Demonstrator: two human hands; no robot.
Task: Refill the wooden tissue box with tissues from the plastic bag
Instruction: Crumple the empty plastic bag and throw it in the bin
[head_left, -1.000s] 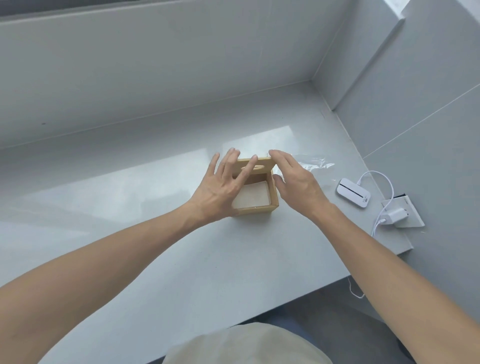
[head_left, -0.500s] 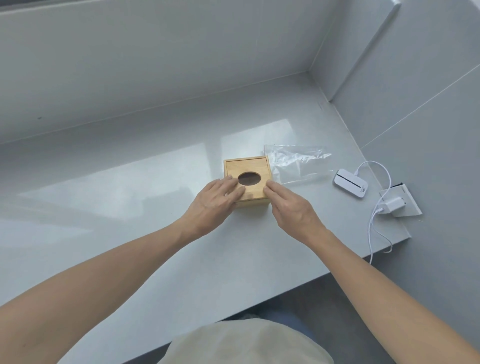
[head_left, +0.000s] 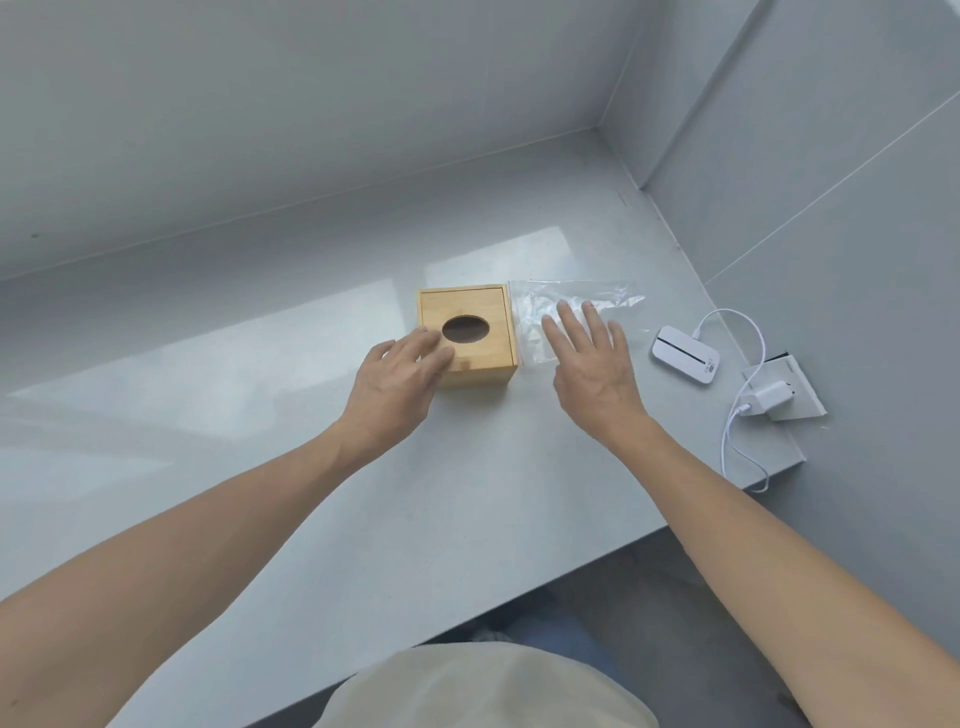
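Observation:
The wooden tissue box (head_left: 480, 312) stands upright on the grey counter (head_left: 260, 467), its lid on and the oval opening facing up and dark inside. My left hand (head_left: 397, 382) rests on the box's near left corner, fingertips beside the oval hole. A clear plastic bag (head_left: 566, 304) lies flat just right of the box, looking empty. My right hand (head_left: 589, 364) is spread flat with straight fingers over the near part of the bag; contact cannot be judged.
A small white device (head_left: 684, 354) with a white cable (head_left: 732, 431) lies to the right, plugged into a white charger (head_left: 771, 401) on a pale card. The counter's edge runs close behind them; grey walls enclose the back and right.
The box went from open, showing white tissues, to closed with its lid on. My right hand left the box and moved right over the bag; the left hand stayed at the box's corner.

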